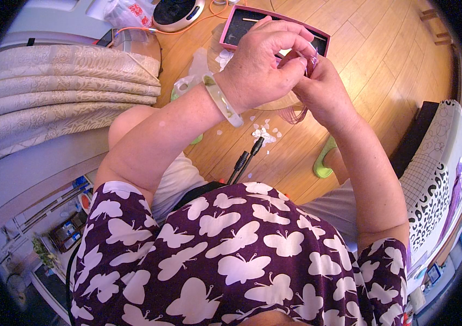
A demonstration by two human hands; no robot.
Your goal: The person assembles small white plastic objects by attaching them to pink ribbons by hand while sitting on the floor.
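Observation:
My left hand [270,61], with a pale bangle [223,101] on its wrist, is raised with thumb and fingers bent together. Close against it, my right hand [324,93] is closed on a bundle of thin purple strands [295,115]. The loose ends of the strands hang below the right hand. A shiny purple bit [313,61] shows between the two hands. What the left fingertips pinch is hidden. Just beyond the hands lies a shallow pink box [232,27] with a dark inside and a few thin sticks in it.
Small white paper pieces [263,136] are scattered on the wooden floor [388,70]. Two black cable connectors [248,156] stand up before me. Patterned fabric [68,92] drapes at the left. A clear bag [192,77] and a round white device [179,15] lie farther off.

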